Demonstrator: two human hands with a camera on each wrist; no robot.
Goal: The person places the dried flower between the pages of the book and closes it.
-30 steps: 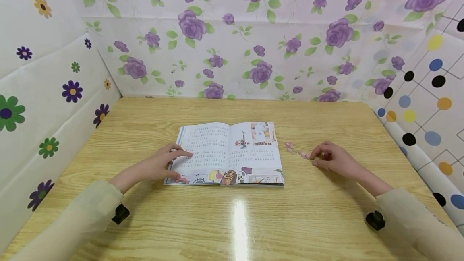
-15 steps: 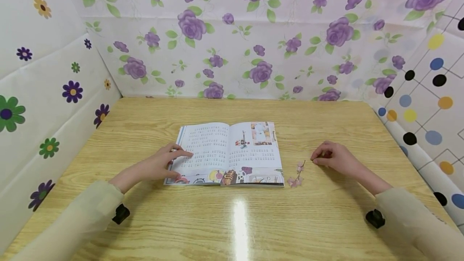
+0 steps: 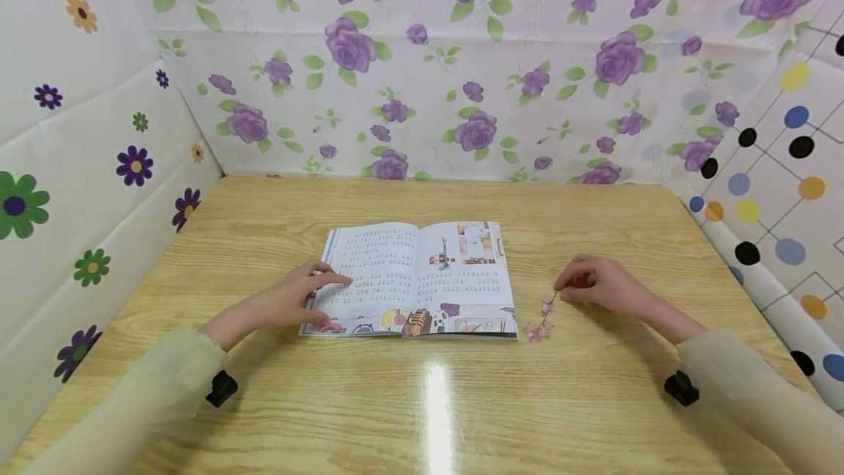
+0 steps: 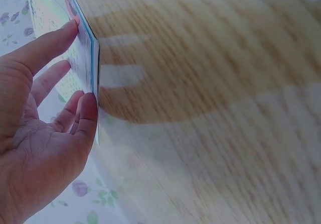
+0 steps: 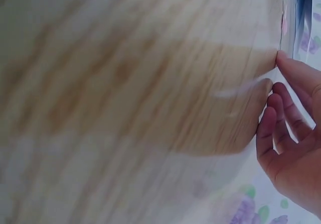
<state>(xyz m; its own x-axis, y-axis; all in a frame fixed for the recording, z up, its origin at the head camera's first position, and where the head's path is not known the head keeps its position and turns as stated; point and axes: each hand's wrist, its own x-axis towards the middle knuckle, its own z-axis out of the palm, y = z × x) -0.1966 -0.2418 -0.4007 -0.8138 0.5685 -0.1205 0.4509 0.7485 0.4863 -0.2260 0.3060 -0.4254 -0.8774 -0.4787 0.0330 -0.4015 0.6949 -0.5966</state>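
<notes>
An open book (image 3: 376, 270) with printed text and coloured pictures lies flat on the table. My left hand (image 3: 302, 297) rests at its left edge, with thumb and index fingertip on the page; in the left wrist view the other fingers (image 4: 88, 113) touch the book's edge. Right of the book lies a small sprig of pink flowers (image 3: 537, 330) with a thin stem, its blossoms toward the near side. The thumb and index finger of my right hand (image 3: 596, 286) pinch the stem's upper end. In the right wrist view, fingertips (image 5: 271, 116) are down at the tabletop and the sprig barely shows.
The wooden table (image 3: 369, 409) carries a bright light reflection near its front. A purple-flowered cloth (image 3: 422, 72) stands behind it, with a daisy-print cloth on the left and a dotted cloth (image 3: 771, 226) on the right.
The sprig has swung from pointing left to pointing toward the near side. My right hand was apart from it half a second ago and has shifted slightly left to the stem. My left hand stays put.
</notes>
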